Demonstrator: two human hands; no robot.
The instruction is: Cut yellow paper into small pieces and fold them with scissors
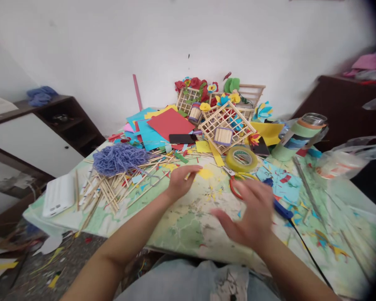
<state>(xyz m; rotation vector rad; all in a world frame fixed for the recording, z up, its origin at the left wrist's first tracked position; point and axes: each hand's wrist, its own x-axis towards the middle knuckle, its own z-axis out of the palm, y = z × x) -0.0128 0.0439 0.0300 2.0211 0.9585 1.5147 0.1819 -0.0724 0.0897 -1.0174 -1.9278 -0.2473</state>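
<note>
My left hand [182, 182] is over the middle of the table, thumb and fingers pinched together. At its fingertips is a small yellow paper piece [206, 173]. To the right, my right hand [253, 209] is slightly blurred, its thumb spread away from the fingers and nothing visible between them. Just beyond it lie scissors [232, 180] with red and yellow handles, partly hidden by the hand. A roll of yellowish clear tape [241, 159] rests behind the scissors. Beside my right hand is a blue-handled tool [282, 209] with a black cord.
Purple yarn [120, 159] and many thin wooden sticks [105, 194] lie left, near a white power bank [59, 195]. Red paper [171, 123], a phone [182, 138] and a stick lattice [227, 127] with paper flowers fill the back. A jar [299, 136] stands right.
</note>
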